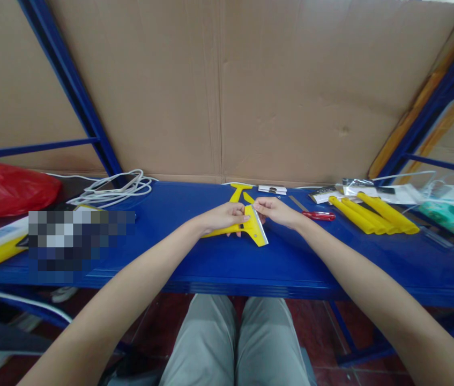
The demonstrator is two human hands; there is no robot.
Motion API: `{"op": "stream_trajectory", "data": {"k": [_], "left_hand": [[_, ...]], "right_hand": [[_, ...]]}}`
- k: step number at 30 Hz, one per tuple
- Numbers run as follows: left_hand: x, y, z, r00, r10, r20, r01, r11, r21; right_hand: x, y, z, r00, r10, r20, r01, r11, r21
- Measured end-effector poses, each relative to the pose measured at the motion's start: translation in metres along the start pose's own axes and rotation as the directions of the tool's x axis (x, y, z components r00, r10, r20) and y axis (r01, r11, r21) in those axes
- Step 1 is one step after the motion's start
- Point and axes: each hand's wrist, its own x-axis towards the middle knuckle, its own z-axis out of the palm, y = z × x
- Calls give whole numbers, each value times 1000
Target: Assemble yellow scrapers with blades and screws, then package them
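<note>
A yellow scraper with a metal blade along its wide head is held above the blue table. My left hand is closed around it near the head, and its handle points left under my wrist. The fingers of my right hand pinch the upper end of the blade edge; whether they grip the blade itself or a small part there is hidden. Just behind my hands lie more yellow scraper pieces, partly covered. To the right of my right hand rests a red-handled knife.
Several yellow tubular handles lie on the right, near packets and a green package. At the back centre sits a small white-and-black box. A coiled white cable and red bag occupy the left. Cardboard walls the back.
</note>
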Motion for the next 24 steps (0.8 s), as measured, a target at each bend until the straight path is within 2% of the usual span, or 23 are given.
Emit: {"op": "stream_trajectory", "data": {"k": [12, 16, 24], "left_hand": [[0, 3, 1, 999, -17, -35, 18, 1000, 10], [1, 3, 0, 997, -43, -63, 42, 999, -20], [2, 1, -2, 998, -46, -48, 43, 997, -70]], "right_hand": [[1, -3, 6, 999, 7, -51, -10, 998, -65], [3, -4, 7, 996, 52, -69, -55, 998, -38], [4, -2, 11, 996, 89, -19, -88, 995, 56]]}}
